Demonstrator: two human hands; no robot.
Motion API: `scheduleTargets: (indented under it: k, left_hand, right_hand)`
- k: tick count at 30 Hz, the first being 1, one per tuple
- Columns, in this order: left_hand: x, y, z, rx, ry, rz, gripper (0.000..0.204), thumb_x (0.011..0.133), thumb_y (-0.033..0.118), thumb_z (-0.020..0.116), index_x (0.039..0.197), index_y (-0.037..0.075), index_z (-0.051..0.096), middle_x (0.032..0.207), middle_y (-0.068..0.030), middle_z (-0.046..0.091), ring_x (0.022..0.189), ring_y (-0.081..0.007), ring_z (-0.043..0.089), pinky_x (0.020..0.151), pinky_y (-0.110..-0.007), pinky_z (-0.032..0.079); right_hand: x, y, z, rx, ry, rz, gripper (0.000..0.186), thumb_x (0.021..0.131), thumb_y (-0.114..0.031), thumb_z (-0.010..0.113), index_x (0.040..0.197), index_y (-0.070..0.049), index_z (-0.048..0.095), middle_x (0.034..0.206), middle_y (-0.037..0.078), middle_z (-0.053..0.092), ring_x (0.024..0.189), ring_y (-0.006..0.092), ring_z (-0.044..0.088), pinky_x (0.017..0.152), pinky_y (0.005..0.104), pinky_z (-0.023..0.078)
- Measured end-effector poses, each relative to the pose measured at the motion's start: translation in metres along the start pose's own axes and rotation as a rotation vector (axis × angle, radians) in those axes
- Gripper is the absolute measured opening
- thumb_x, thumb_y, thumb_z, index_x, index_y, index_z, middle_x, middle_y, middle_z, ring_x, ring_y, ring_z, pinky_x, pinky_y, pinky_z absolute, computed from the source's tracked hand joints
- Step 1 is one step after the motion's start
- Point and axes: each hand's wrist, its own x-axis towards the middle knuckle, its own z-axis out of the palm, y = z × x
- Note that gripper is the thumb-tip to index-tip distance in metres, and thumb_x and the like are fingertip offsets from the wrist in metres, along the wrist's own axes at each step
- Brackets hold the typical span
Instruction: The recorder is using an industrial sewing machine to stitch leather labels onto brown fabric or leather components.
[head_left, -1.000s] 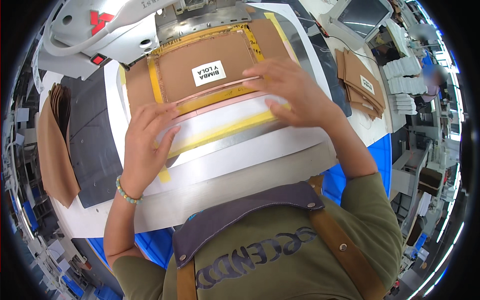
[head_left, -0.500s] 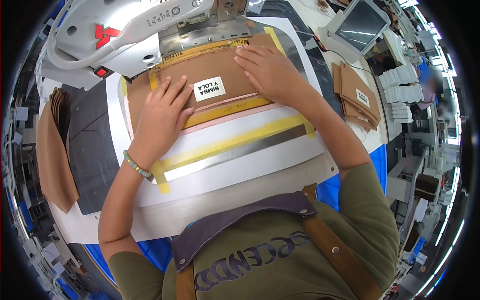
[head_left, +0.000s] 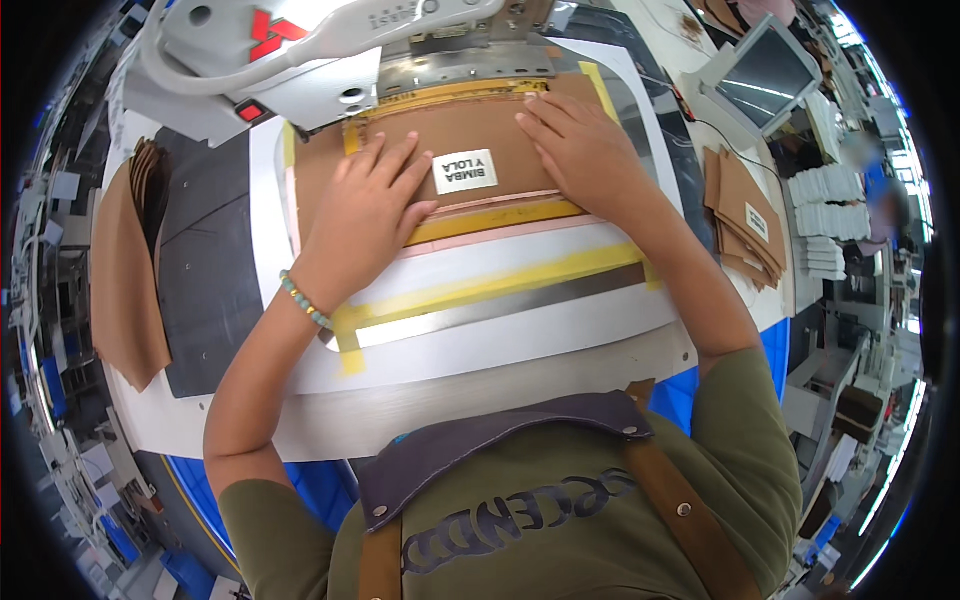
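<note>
A brown fabric panel (head_left: 400, 135) with a sewn-on white label (head_left: 465, 172) lies flat under a sewing machine head (head_left: 300, 55). My left hand (head_left: 372, 205) rests on the panel to the left of the label, fingers spread. To the right of the label, my right hand (head_left: 580, 150) lies on the panel, its fingertips near the far edge. Both hands press flat and hold nothing. A yellow-taped frame strip (head_left: 500, 217) runs along the panel's near edge, and another yellow strip lies along its far edge, close to the metal clamp (head_left: 460, 75).
A white sheet (head_left: 500, 320) with yellow tape and a metal strip lies nearer me. Folded brown pieces (head_left: 130, 270) stand at the left. A stack of brown labelled pieces (head_left: 745, 220) lies at the right, below a screen (head_left: 765, 75). White stacks (head_left: 825, 190) stand beyond.
The whole view has shifted, so everything appears farther right and the near things slightly higher. Both hands stay on the panel in nearly the same places.
</note>
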Motion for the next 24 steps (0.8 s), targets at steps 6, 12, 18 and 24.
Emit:
scheduleTargets:
  k: [6, 12, 18, 24]
  left_hand:
    - [-0.001, -0.001, -0.002, 0.007, -0.001, -0.003, 0.053, 0.104, 0.037, 0.068, 0.145, 0.003, 0.064, 0.155, -0.0178, 0.059, 0.142, -0.0445, 0.054, 0.116, -0.050, 0.044]
    - [0.001, -0.001, -0.004, 0.016, -0.004, -0.005, 0.053, 0.104, 0.037, 0.068, 0.145, 0.002, 0.064, 0.155, -0.0174, 0.059, 0.141, -0.0444, 0.054, 0.116, -0.049, 0.043]
    - [0.002, -0.001, -0.004, 0.030, -0.004, -0.009, 0.053, 0.104, 0.036, 0.067, 0.145, 0.002, 0.064, 0.155, -0.0175, 0.060, 0.140, -0.0445, 0.055, 0.116, -0.049, 0.044]
    - [0.004, 0.002, -0.003, 0.046, -0.001, -0.026, 0.053, 0.104, 0.036, 0.068, 0.144, 0.002, 0.064, 0.152, -0.0174, 0.062, 0.138, -0.0439, 0.057, 0.115, -0.049, 0.045]
  right_hand:
    - [0.002, 0.000, -0.001, -0.023, -0.039, -0.010, 0.039, 0.095, -0.012, 0.068, 0.133, -0.003, 0.070, 0.137, 0.011, 0.068, 0.129, 0.0275, 0.063, 0.104, 0.0426, 0.051]
    - [0.011, 0.008, -0.006, 0.045, -0.088, -0.039, 0.037, 0.094, -0.012, 0.071, 0.130, -0.002, 0.070, 0.127, 0.010, 0.071, 0.115, 0.0266, 0.066, 0.097, 0.0413, 0.054]
    - [0.017, 0.012, -0.015, 0.058, -0.145, -0.033, 0.031, 0.095, -0.014, 0.071, 0.125, -0.004, 0.071, 0.126, 0.008, 0.072, 0.116, 0.0266, 0.066, 0.096, 0.0404, 0.057]
    - [0.020, 0.015, -0.019, 0.090, -0.174, -0.010, 0.027, 0.096, -0.015, 0.070, 0.121, -0.006, 0.071, 0.125, 0.007, 0.072, 0.117, 0.0260, 0.066, 0.097, 0.0404, 0.058]
